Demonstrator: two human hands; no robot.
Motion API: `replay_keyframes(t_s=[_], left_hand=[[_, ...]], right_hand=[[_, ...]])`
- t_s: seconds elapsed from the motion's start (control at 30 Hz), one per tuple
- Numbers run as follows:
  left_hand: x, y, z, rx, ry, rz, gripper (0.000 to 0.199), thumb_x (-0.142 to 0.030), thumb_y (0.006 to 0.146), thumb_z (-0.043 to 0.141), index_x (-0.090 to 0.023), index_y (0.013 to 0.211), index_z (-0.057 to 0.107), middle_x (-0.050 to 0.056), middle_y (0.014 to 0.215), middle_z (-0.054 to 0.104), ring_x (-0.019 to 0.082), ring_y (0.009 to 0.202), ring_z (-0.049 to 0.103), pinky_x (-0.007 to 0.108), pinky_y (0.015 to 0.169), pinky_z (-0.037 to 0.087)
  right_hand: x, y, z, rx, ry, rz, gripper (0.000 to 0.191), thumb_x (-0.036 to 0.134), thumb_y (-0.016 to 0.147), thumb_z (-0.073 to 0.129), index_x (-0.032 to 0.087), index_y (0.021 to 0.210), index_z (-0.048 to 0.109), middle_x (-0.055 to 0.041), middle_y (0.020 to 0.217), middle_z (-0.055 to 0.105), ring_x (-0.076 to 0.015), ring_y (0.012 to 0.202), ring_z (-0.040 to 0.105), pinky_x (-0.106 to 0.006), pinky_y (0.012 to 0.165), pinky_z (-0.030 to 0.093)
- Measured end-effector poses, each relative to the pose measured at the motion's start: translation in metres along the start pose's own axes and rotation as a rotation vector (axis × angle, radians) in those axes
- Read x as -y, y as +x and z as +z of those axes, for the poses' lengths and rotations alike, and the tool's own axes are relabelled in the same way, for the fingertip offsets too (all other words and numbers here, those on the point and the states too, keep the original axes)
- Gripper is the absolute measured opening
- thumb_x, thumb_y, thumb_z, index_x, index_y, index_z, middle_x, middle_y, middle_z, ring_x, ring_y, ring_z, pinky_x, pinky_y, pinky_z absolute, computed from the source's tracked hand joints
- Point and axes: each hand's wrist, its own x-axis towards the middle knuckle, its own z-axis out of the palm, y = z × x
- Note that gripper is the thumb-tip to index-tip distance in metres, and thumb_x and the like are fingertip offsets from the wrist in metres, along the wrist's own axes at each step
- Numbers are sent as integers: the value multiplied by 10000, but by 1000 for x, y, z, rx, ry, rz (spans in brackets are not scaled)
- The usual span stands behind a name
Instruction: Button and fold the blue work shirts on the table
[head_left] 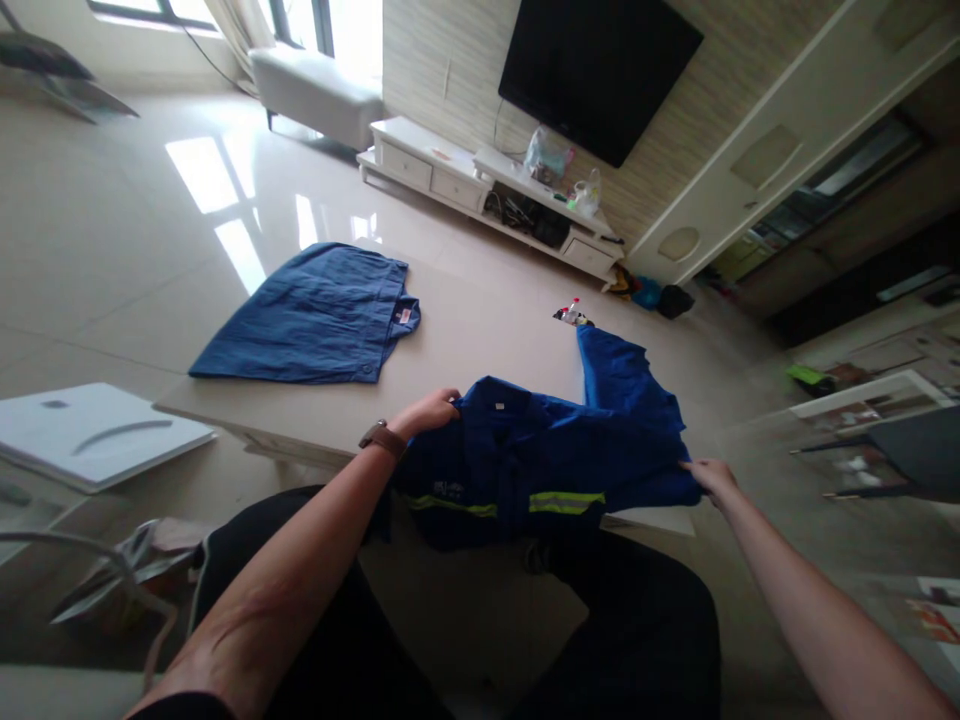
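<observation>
A dark blue jacket (559, 450) with yellow-and-grey reflective stripes is spread across the near edge of the low table (480, 320), its lower part hanging over the edge above my knees. Near its collar, my left hand (431, 410) is closed on the cloth; a brown watch is on that wrist. My right hand (712, 478) pinches the jacket's sleeve at the right. More blue cloth lies behind that sleeve. A folded lighter blue garment (315, 315) with a collar label lies at the table's left.
Small red-capped bottles (572, 312) stand at the table's far right. A white box (97, 435) is left of the table. Beyond are a TV cabinet (457, 185), a television (600, 70) and a pale bench (319, 95).
</observation>
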Motion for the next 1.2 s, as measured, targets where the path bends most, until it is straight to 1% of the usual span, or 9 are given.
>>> replay_keyframes(t_s=[0.1, 0.27, 0.37, 0.47, 0.6, 0.7, 0.83, 1.07, 1.2], left_hand=[[-6, 4, 15, 13, 64, 49, 354, -143, 779, 585, -139, 1107, 718, 74, 966, 770, 185, 806, 681, 233, 643, 489], [-7, 10, 26, 28, 185, 83, 325, -148, 801, 594, -168, 1093, 733, 68, 1014, 784, 200, 896, 704, 245, 742, 517], [-2, 10, 22, 16, 232, 160, 291, -182, 827, 592, -186, 1077, 740, 59, 1024, 786, 209, 940, 710, 261, 815, 528], [7, 4, 15, 0, 279, 166, 315, -242, 873, 588, -200, 1151, 731, 69, 1087, 785, 220, 1003, 714, 273, 861, 528], [21, -10, 10, 52, 448, -5, 352, -261, 847, 642, -202, 1178, 745, 107, 1201, 775, 238, 1088, 710, 273, 876, 523], [30, -23, 11, 154, 500, -126, 242, -208, 721, 722, -193, 951, 796, 83, 932, 809, 232, 871, 738, 261, 737, 525], [34, -38, 8, 147, 553, -205, 131, -206, 745, 679, -174, 801, 794, 96, 796, 790, 222, 769, 726, 259, 686, 511], [22, -72, -17, -274, 572, -205, 544, -120, 917, 422, -226, 1390, 669, 178, 1314, 731, 285, 1129, 726, 317, 868, 533], [-3, -75, -69, -557, 642, -154, 390, -131, 926, 418, -191, 1108, 757, 205, 1148, 765, 348, 1058, 736, 388, 854, 548]], right_hand=[[29, -28, 27, 36, -71, -15, 391, 364, 709, 778, 176, 1045, 709, -207, 1127, 746, -367, 1084, 714, -480, 912, 566], [141, -60, 84, 407, -36, -394, 565, 483, 878, 697, 230, 1377, 610, -155, 1474, 615, -322, 1398, 541, -488, 1124, 438], [187, -69, 114, 614, -104, -392, 588, 450, 832, 772, 247, 1368, 642, -118, 1358, 701, -310, 1294, 614, -441, 1059, 466], [201, -66, 126, 713, -117, -379, 322, 341, 797, 794, 208, 1090, 780, -60, 978, 797, -254, 974, 728, -331, 880, 522], [186, -53, 107, 643, -86, -396, 241, 317, 915, 647, 201, 1046, 812, -73, 1054, 803, -228, 1007, 726, -269, 846, 525], [167, -50, 77, 513, -79, -372, 371, 388, 984, 543, 248, 1243, 769, -92, 1252, 767, -266, 1143, 701, -312, 915, 525], [149, -61, 42, 364, -195, -357, 427, 495, 1016, 464, 310, 1270, 754, -108, 1196, 785, -321, 1072, 735, -370, 856, 527], [148, -74, 4, 131, -277, -425, 430, 537, 1032, 441, 312, 1135, 793, -118, 1045, 805, -306, 924, 754, -336, 745, 478], [162, -46, -3, 23, -256, -337, 457, 607, 988, 510, 278, 1050, 820, -147, 962, 801, -316, 909, 745, -331, 710, 464]])
